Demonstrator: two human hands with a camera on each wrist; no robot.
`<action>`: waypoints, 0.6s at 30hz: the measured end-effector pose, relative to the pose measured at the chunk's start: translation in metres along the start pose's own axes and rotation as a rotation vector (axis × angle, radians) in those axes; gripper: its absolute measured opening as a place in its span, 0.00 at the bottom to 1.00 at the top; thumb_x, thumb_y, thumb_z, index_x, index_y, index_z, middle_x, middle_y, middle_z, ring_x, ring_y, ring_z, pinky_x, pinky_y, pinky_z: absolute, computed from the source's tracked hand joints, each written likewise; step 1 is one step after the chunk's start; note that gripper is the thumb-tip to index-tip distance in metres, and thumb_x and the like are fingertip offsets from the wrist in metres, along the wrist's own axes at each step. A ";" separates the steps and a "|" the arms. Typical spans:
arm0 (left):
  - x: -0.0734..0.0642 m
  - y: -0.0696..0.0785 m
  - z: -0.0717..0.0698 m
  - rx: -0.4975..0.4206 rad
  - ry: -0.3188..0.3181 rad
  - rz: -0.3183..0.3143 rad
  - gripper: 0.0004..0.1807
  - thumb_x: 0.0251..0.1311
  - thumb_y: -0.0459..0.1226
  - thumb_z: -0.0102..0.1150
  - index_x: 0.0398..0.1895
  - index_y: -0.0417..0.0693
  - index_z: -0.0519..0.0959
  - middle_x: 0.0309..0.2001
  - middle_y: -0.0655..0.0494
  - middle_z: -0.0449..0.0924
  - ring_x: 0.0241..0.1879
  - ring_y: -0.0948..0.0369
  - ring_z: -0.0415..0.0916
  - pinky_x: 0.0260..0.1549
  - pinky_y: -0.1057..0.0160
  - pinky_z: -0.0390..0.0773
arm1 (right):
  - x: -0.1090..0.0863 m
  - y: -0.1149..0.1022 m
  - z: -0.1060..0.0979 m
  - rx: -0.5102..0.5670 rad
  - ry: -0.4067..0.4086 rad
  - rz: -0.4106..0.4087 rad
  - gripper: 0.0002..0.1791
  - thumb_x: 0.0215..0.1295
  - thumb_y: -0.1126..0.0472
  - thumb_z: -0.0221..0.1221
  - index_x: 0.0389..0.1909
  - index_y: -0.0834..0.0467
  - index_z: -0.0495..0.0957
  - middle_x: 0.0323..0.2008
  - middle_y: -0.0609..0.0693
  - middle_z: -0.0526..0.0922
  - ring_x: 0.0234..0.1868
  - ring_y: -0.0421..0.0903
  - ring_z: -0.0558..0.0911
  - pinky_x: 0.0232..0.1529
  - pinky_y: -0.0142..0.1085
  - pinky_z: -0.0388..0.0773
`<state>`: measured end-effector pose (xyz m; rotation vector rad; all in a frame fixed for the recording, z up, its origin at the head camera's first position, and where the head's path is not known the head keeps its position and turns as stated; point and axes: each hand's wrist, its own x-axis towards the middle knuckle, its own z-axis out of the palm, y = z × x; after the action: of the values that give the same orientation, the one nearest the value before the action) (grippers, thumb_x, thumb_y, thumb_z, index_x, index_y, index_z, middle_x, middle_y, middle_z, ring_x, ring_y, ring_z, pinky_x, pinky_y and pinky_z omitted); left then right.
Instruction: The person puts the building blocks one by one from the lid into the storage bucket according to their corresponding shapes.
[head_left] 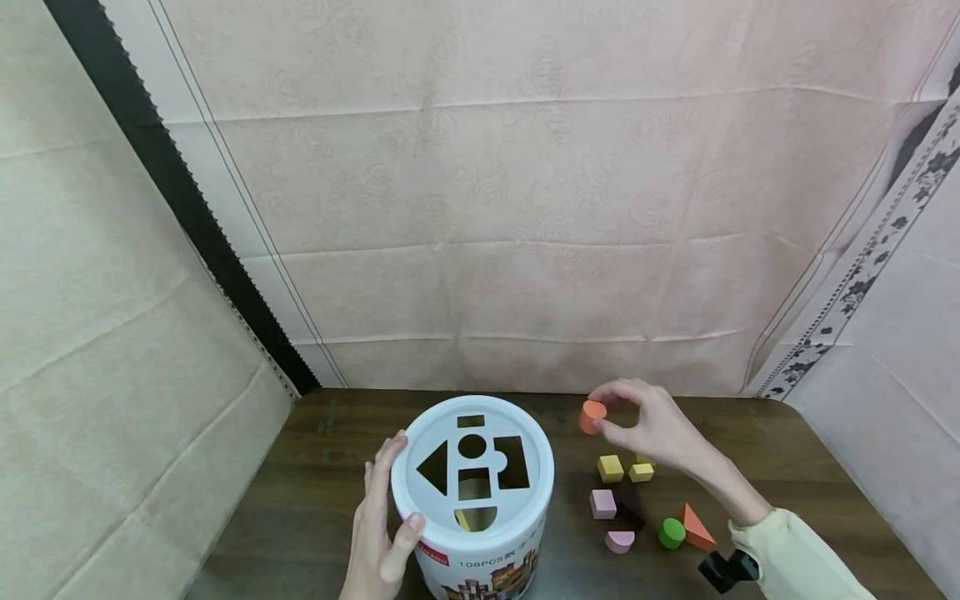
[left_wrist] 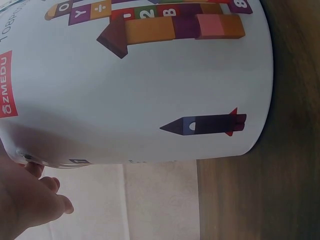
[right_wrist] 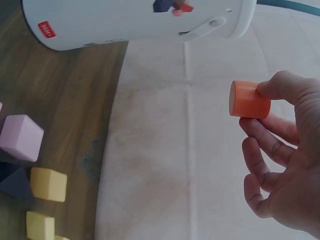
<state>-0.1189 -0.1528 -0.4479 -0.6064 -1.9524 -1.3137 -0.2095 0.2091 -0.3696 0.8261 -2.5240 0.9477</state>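
Observation:
An orange cylinder block (head_left: 592,417) is pinched between the thumb and fingers of my right hand (head_left: 651,425), held up near the table's back edge, right of a white bucket (head_left: 480,567). The bucket's pale blue lid (head_left: 487,462) has a triangle, a circle, rectangles and other cut-out holes. Against the left side of the lid rests my left hand (head_left: 381,521), thumb at the front of the rim and fingers farther back. In the left wrist view, several fingers (left_wrist: 52,187) stand off the bucket wall. Through the lid's half-round hole a yellow piece (head_left: 462,520) shows.
Right of the bucket lie yellow blocks (head_left: 611,468), a pink cube (head_left: 602,504), a pink half-round block (head_left: 619,542), a dark block (head_left: 630,510), a green cylinder (head_left: 671,533) and an orange triangle (head_left: 697,529). Pale cloth (head_left: 525,208) hangs behind the wooden table (head_left: 300,500).

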 end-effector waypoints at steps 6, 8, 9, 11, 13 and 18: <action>-0.001 -0.001 0.000 -0.001 0.000 0.001 0.39 0.54 0.42 0.53 0.73 0.38 0.64 0.70 0.41 0.67 0.73 0.49 0.56 0.57 0.20 0.41 | 0.006 -0.008 -0.001 0.009 0.027 -0.044 0.14 0.55 0.65 0.70 0.43 0.51 0.84 0.39 0.37 0.82 0.42 0.43 0.80 0.43 0.42 0.76; -0.001 -0.001 0.000 -0.002 0.000 0.004 0.40 0.54 0.42 0.53 0.73 0.38 0.64 0.69 0.41 0.67 0.73 0.49 0.56 0.58 0.22 0.41 | 0.007 -0.009 -0.001 0.014 0.027 -0.053 0.14 0.56 0.65 0.70 0.43 0.51 0.84 0.39 0.37 0.82 0.42 0.42 0.79 0.43 0.42 0.76; -0.001 -0.001 0.000 -0.002 0.001 0.006 0.40 0.54 0.42 0.54 0.73 0.37 0.64 0.69 0.41 0.67 0.73 0.49 0.56 0.59 0.23 0.41 | 0.008 -0.010 -0.002 0.016 0.026 -0.054 0.14 0.55 0.65 0.70 0.43 0.50 0.84 0.39 0.37 0.81 0.42 0.41 0.79 0.43 0.42 0.76; -0.001 -0.002 0.000 -0.002 0.002 0.011 0.40 0.54 0.42 0.53 0.72 0.37 0.64 0.69 0.40 0.67 0.73 0.49 0.56 0.60 0.25 0.42 | 0.009 -0.013 -0.002 0.022 0.024 -0.055 0.14 0.55 0.65 0.70 0.43 0.50 0.84 0.39 0.37 0.82 0.42 0.41 0.80 0.43 0.42 0.76; -0.001 -0.002 0.000 -0.001 0.004 0.016 0.40 0.54 0.42 0.53 0.72 0.37 0.64 0.69 0.40 0.67 0.73 0.49 0.56 0.61 0.26 0.42 | 0.011 -0.016 -0.003 0.033 0.021 -0.056 0.15 0.55 0.65 0.70 0.44 0.50 0.84 0.39 0.37 0.82 0.43 0.42 0.81 0.44 0.42 0.77; -0.001 -0.002 0.001 -0.001 0.008 0.023 0.40 0.54 0.42 0.53 0.72 0.36 0.64 0.69 0.40 0.67 0.73 0.49 0.57 0.61 0.27 0.42 | 0.018 -0.025 -0.002 0.060 0.016 -0.086 0.16 0.54 0.65 0.70 0.44 0.51 0.84 0.40 0.37 0.83 0.44 0.42 0.81 0.45 0.44 0.78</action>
<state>-0.1199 -0.1530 -0.4497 -0.6216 -1.9331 -1.3006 -0.2081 0.1883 -0.3471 0.9333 -2.4361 1.0021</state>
